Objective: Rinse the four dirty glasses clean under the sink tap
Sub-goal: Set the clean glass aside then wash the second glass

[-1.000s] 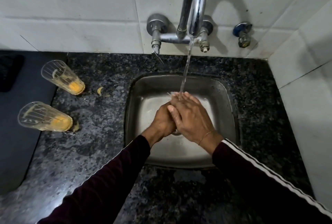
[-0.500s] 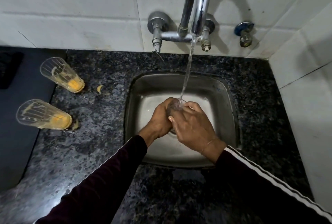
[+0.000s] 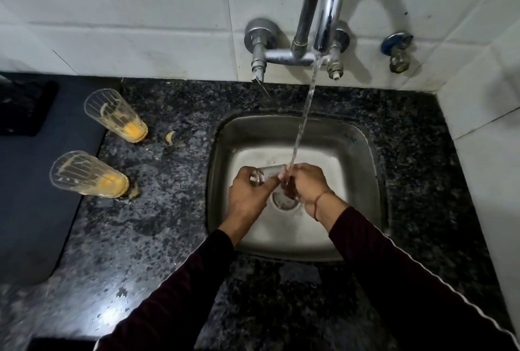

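Over the steel sink (image 3: 363, 151), a clear glass (image 3: 270, 172) lies sideways between both hands under the running water (image 3: 305, 117) from the chrome tap (image 3: 323, 7). My left hand (image 3: 247, 196) grips its left end and my right hand (image 3: 305, 184) grips its right end, where the stream lands. Two dirty glasses with yellow residue stand on the counter at the left: one farther back (image 3: 115, 116), one nearer (image 3: 87, 175). No other glass is in view.
Dark speckled granite counter (image 3: 157, 232) surrounds the sink, with yellow spills (image 3: 170, 137) near the glasses. A dark mat (image 3: 31, 187) covers the far left. White tiled walls rise behind and at the right, with a blue-handled valve (image 3: 396, 49).
The hands have spread apart, and the glass has turned from upright under the stream to lying sideways between them. The two counter glasses have not moved.
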